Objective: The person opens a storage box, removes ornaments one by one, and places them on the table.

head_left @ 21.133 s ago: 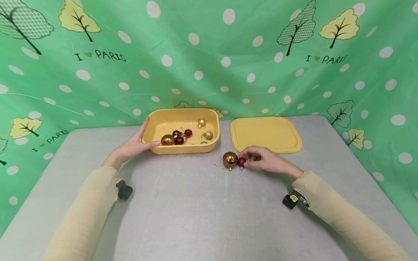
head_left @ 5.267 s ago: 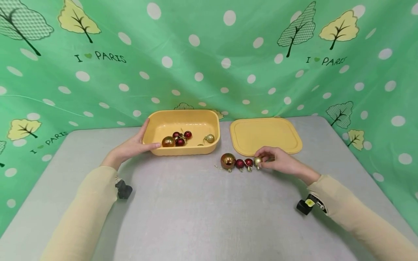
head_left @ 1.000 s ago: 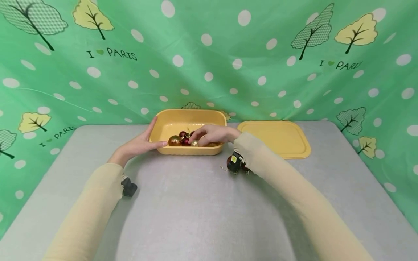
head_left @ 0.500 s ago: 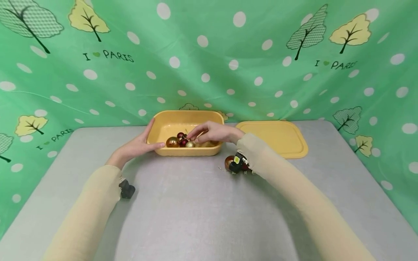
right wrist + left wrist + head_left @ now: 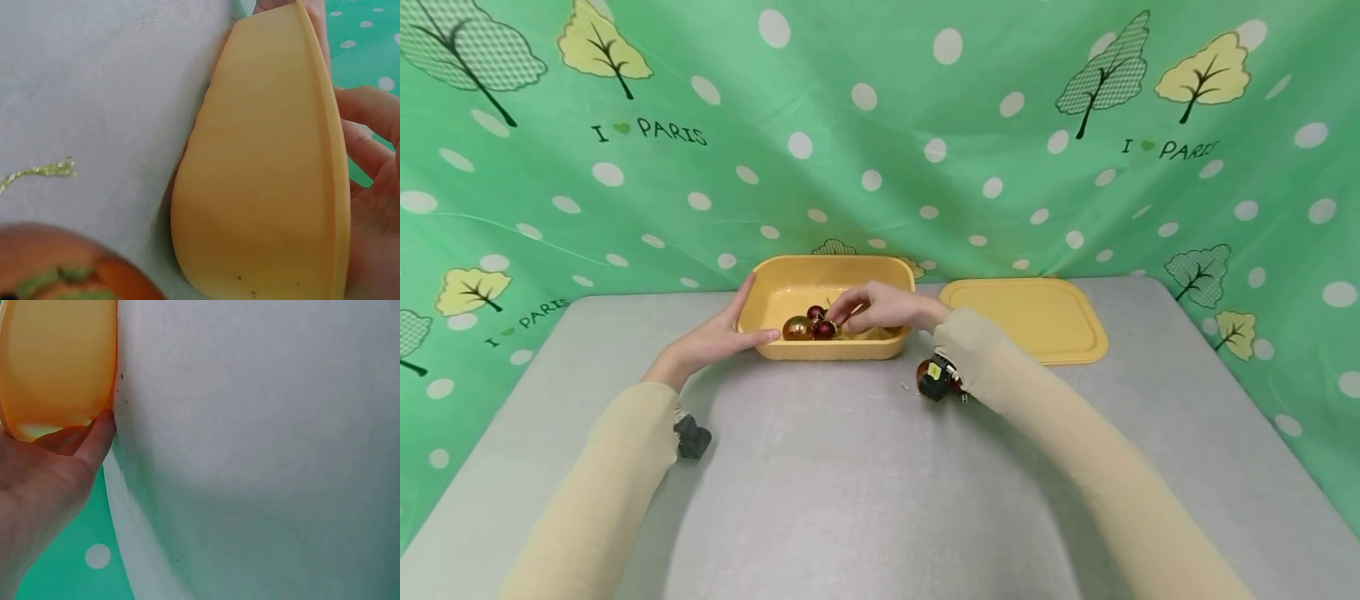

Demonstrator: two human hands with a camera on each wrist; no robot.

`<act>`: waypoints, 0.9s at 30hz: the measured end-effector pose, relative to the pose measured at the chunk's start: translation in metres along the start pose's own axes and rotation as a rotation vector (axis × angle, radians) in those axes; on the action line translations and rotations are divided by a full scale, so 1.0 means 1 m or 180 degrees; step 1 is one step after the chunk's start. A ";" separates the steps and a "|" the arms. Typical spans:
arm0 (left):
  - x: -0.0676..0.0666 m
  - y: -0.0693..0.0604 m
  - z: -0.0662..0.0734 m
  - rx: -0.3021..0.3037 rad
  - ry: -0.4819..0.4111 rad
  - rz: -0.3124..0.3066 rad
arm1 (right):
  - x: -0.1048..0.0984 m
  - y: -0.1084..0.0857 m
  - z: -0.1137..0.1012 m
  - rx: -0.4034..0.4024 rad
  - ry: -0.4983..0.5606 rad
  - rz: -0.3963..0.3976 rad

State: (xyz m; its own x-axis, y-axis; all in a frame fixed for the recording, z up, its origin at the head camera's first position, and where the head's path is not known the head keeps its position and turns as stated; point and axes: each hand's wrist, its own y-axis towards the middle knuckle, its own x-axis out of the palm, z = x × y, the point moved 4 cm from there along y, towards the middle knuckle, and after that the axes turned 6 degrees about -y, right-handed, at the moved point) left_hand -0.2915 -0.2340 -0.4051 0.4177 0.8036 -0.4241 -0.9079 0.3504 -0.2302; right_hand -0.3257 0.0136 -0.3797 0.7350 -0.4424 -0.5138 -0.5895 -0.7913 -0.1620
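My left hand (image 5: 711,335) grips the left end of a yellow plastic box (image 5: 820,352), thumb over the front rim and fingers along its side. My right hand (image 5: 887,305) reaches down inside the box, fingertips at the small dark red Christmas baubles (image 5: 824,330). Whether it pinches one is too small to tell. To their left lies a large shiny gold bauble (image 5: 797,327). Outside, before the box, a large amber bauble (image 5: 922,374) is partly covered by the right wrist camera. The right wrist view shows that amber bauble (image 5: 69,265) blurred and close; the box wall hides the fingertips.
A yellow lid (image 5: 1026,318) lies flat on the grey table (image 5: 850,467), right of the box. Behind hangs a green dotted cloth (image 5: 880,125). Beside the amber bauble, the right wrist and sleeve mostly hide the small baubles on the table.
Earlier, a row of two baubles on the table grew to the amber, two red and a gold one. My right hand has since moved into the box; the small gold bauble there is now hidden.
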 end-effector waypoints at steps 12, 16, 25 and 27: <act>0.001 0.000 0.000 -0.0006 -0.0008 -0.0014 | 0.012 0.018 0.003 0.0176 -0.0239 0.0230; 0.001 0.000 0.001 0.0005 -0.0007 -0.0010 | 0.018 0.024 -0.001 0.0208 -0.0385 0.0216; 0.000 0.000 -0.001 0.0000 -0.0029 -0.0030 | 0.027 0.034 -0.002 0.0120 -0.0810 0.0190; 0.000 0.001 -0.002 0.0000 -0.0021 -0.0030 | 0.027 0.035 0.000 0.0153 -0.0776 0.0254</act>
State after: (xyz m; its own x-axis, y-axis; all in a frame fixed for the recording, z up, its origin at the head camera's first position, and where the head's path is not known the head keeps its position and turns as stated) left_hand -0.2920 -0.2346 -0.4068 0.4260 0.8034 -0.4160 -0.9039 0.3580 -0.2341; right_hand -0.3263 -0.0262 -0.3989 0.5867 -0.3832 -0.7134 -0.6619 -0.7345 -0.1498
